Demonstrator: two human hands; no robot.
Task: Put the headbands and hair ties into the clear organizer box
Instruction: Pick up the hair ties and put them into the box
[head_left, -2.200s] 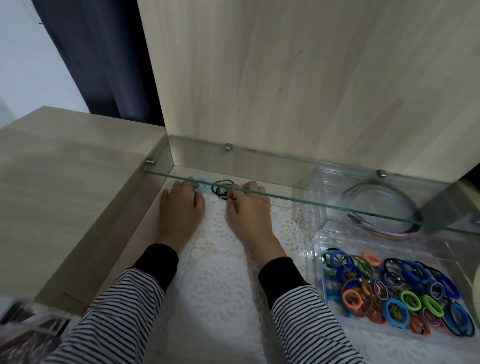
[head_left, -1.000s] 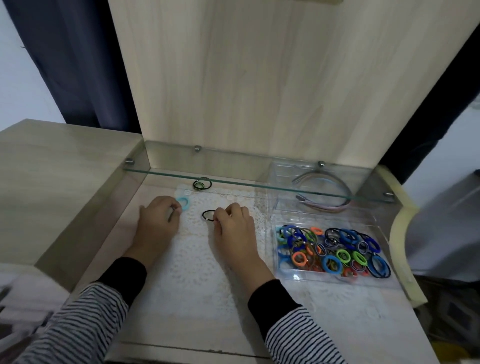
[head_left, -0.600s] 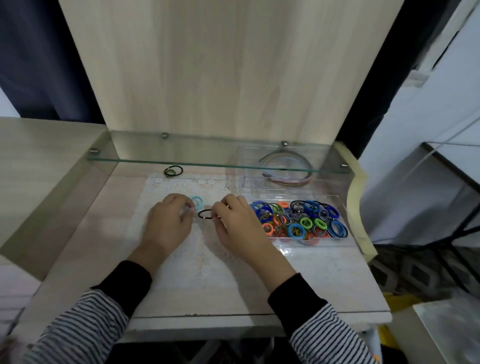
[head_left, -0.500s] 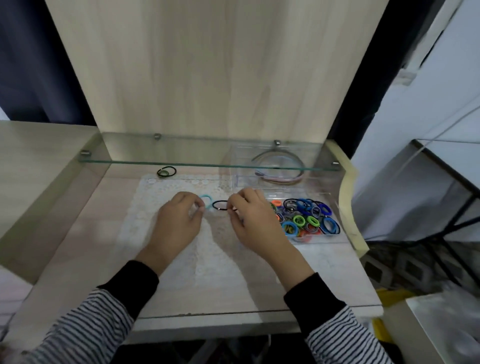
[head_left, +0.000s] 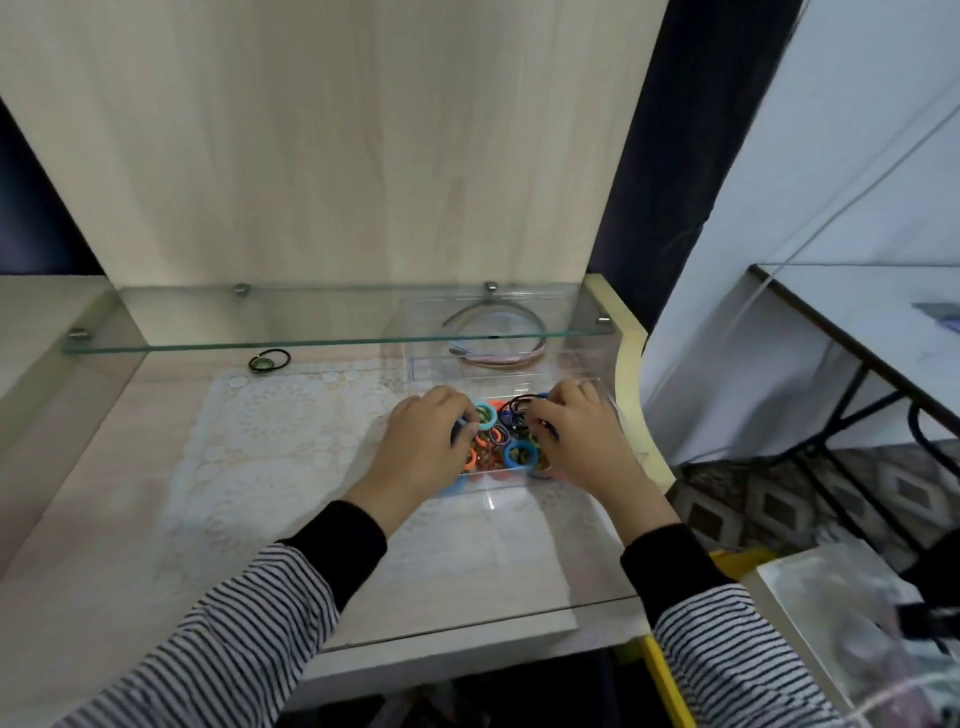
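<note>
Over the clear organizer box (head_left: 498, 486), left hand (head_left: 421, 452) pinches a light-blue hair tie (head_left: 487, 415), right hand (head_left: 576, 436) a black hair tie (head_left: 519, 402). Headbands (head_left: 519, 356) lie in its rear compartment; dark ties (head_left: 268, 360) are left on the bench (head_left: 130, 493).

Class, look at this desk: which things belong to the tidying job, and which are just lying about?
Belong: clear organizer box; headbands in its back compartment; hair ties piled in front; light blue hair tie in the left hand; black hair tie in the right hand; loose hair ties near the glass shelf.
Lying about: lace mat; glass shelf; side table.
</note>
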